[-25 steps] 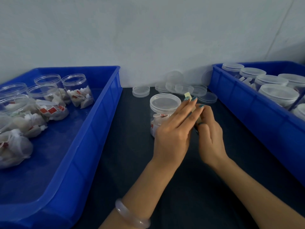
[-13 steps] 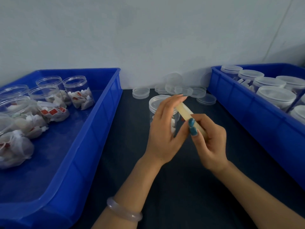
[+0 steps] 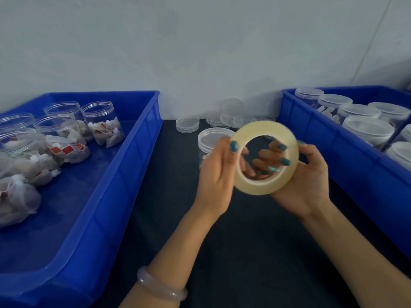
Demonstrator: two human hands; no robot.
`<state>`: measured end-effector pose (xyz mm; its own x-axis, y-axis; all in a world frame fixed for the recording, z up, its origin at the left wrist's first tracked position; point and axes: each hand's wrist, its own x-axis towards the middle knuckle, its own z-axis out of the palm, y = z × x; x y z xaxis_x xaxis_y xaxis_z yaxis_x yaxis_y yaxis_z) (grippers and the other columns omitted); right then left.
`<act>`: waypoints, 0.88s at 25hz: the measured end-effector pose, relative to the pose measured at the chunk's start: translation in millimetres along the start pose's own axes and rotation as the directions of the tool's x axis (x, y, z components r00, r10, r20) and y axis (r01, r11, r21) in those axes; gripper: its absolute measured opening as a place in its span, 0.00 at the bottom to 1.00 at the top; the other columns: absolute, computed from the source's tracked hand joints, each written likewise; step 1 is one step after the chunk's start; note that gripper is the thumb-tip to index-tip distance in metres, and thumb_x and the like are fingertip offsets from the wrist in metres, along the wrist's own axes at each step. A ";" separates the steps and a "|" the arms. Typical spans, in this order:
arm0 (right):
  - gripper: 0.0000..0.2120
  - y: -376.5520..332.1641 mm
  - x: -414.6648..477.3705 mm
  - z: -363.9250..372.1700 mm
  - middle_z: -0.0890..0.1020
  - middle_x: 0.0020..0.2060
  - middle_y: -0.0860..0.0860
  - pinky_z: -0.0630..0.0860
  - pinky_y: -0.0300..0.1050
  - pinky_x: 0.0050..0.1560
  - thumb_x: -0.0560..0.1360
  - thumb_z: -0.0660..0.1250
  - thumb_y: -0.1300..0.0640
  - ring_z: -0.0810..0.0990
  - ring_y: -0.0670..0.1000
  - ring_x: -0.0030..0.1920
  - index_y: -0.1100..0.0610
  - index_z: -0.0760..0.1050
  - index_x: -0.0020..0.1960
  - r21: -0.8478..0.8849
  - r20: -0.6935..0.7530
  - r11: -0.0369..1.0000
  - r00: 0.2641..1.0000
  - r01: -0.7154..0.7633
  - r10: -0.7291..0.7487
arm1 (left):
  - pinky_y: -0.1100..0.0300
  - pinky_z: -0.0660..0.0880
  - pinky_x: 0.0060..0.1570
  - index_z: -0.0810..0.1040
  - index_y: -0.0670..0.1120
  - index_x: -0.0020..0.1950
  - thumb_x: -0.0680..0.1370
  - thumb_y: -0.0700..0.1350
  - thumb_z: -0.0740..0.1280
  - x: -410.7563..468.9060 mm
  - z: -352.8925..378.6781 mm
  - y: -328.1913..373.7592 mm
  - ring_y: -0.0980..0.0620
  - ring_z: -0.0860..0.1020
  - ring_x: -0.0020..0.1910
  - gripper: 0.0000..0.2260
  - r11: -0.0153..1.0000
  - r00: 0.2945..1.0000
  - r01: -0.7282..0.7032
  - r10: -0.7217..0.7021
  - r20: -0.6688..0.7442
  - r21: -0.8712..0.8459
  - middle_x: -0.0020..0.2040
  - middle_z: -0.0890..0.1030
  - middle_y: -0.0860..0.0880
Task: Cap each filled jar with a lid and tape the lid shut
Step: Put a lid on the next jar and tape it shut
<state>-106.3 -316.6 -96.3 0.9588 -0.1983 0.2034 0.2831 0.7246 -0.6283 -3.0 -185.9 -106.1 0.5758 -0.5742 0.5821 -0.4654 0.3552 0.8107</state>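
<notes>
Yellowish translucent tape ring (image 3: pixel 260 188), smooth, round

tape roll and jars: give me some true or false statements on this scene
1. The left hand and the right hand both hold the tape roll. True.
2. The jar behind the tape roll is uncapped. False: a clear lid sits on it.
3. The jars in the left bin have no lids. True.
4. The spare lids lie inside the left bin. False: they lie on the table by the wall.
</notes>
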 end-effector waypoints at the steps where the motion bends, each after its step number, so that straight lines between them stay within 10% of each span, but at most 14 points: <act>1: 0.14 -0.2 -0.9 0.1 0.80 0.41 0.51 0.75 0.45 0.52 0.75 0.62 0.47 0.79 0.50 0.44 0.57 0.80 0.48 -0.044 0.061 0.997 0.996 -0.061 0.063 | 0.53 0.77 0.36 0.78 0.45 0.49 0.82 0.55 0.56 1.7 -4.2 2.3 0.49 0.79 0.33 0.17 0.997 0.998 0.024 -0.029 -0.061 -0.078 0.35 0.80 0.51; 4: 0.19 1.1 -2.4 3.1 0.82 0.46 0.56 0.78 0.48 0.54 0.77 0.63 0.42 0.82 0.53 0.48 0.57 0.81 0.53 -0.340 0.055 0.927 0.980 -0.160 0.190 | 0.43 0.72 0.35 0.82 0.44 0.44 0.79 0.56 0.63 8.7 -24.4 2.6 0.35 0.74 0.34 0.17 0.998 0.999 0.035 -0.035 -0.007 -0.059 0.35 0.77 0.38; 8: 0.21 11.7 -0.8 2.3 0.69 0.33 0.58 0.75 0.43 0.40 0.71 0.69 0.38 0.72 0.49 0.32 0.58 0.76 0.43 -0.584 -0.153 0.769 0.966 -0.259 0.209 | 0.55 0.74 0.29 0.83 0.48 0.42 0.75 0.60 0.70 6.0 -30.5 2.9 0.54 0.76 0.28 0.15 0.970 0.976 0.015 -0.067 0.208 0.242 0.32 0.80 0.49; 12: 0.12 3.4 -2.7 0.0 0.76 0.29 0.48 0.70 0.46 0.41 0.72 0.63 0.47 0.74 0.47 0.31 0.53 0.80 0.39 -0.466 -0.076 0.882 0.996 -0.072 0.041 | 0.67 0.77 0.37 0.83 0.50 0.51 0.77 0.52 0.69 10.8 -36.5 5.0 0.55 0.83 0.37 0.08 0.998 0.992 0.027 -0.034 0.122 0.063 0.41 0.85 0.52; 16: 0.16 1.6 -2.7 2.2 0.68 0.26 0.50 0.66 0.46 0.38 0.74 0.65 0.47 0.70 0.47 0.29 0.60 0.77 0.50 -0.477 0.209 0.874 0.953 -0.096 0.219 | 0.64 0.76 0.51 0.83 0.52 0.57 0.80 0.49 0.68 11.2 -34.3 8.2 0.54 0.81 0.53 0.08 0.987 0.992 -0.066 0.049 0.119 0.144 0.51 0.84 0.55; 22: 0.18 18.8 -4.6 6.2 0.66 0.26 0.52 0.66 0.40 0.31 0.79 0.52 0.48 0.62 0.48 0.26 0.56 0.78 0.52 -0.807 0.194 0.560 0.980 0.188 -0.050 | 0.55 0.76 0.56 0.83 0.47 0.58 0.77 0.49 0.69 8.7 -26.5 10.3 0.49 0.77 0.56 0.12 0.878 0.959 -0.262 0.282 0.010 0.401 0.54 0.79 0.48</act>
<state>-105.5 -297.9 -104.4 0.9209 -0.1019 0.3763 0.3576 -0.1639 -0.9194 15.0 -167.8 -91.0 0.4145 -0.4579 0.7864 -0.8290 0.1665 0.5339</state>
